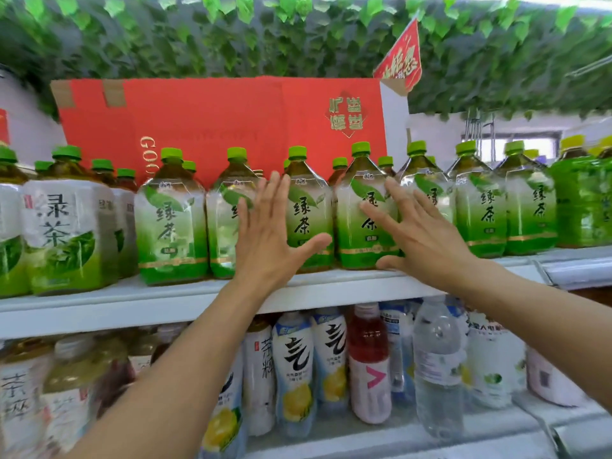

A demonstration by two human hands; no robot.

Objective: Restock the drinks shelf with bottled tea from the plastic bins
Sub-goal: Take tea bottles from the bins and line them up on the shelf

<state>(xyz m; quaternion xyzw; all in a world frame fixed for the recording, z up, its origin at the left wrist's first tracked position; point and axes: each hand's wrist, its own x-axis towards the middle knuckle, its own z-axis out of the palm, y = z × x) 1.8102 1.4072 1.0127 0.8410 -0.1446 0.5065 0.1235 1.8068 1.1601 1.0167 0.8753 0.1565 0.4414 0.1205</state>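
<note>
Standing upright in the front row of the upper shelf (185,294), the green tea bottles (309,210) face both hands: left hand (270,236) and right hand (419,233), fingers spread flat, gripping nothing, equally near.

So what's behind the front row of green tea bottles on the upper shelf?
More green caps of a second row show behind the front row of green tea bottles, then a red carton. The carton's base and the shelf's back are covered.
</note>
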